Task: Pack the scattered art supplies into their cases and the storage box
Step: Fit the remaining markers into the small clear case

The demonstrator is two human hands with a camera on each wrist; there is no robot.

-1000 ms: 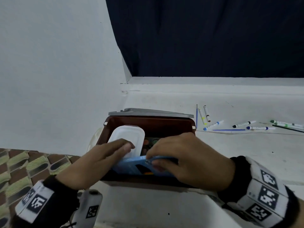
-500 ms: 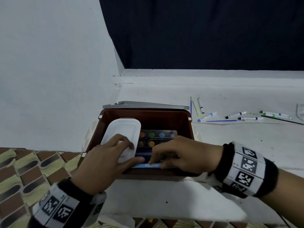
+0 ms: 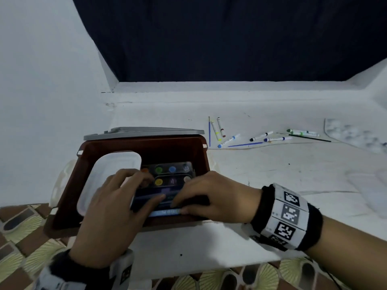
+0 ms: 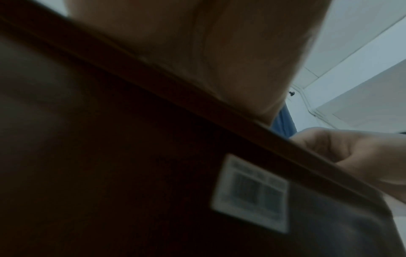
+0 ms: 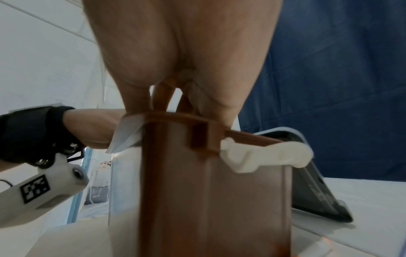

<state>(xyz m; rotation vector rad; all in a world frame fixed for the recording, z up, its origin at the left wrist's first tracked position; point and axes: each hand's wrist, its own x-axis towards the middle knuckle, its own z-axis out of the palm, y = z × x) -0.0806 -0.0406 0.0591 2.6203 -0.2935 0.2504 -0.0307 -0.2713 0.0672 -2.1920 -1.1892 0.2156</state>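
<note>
Both hands (image 3: 159, 204) press blue case (image 3: 165, 212) into box (image 3: 69, 185).

The brown storage box (image 3: 69, 185) stands open under both hands, its grey lid (image 3: 144, 132) propped upright at the far rim, beyond the fingertips. Inside, a white case (image 3: 109, 168) with rounded corners lies flat beneath the left hand (image 3: 113, 208). Just right of it a paint set (image 3: 169, 174) shows round pans of green, blue, yellow and purple, ahead of the right hand (image 3: 211, 197). A flat blue case (image 3: 165, 212) lies along the near wall, under the fingertips of both hands. Markers (image 3: 228, 140) and thin brushes (image 3: 247, 144) lie scattered on the white surface, well beyond and right of the right hand.
</note>
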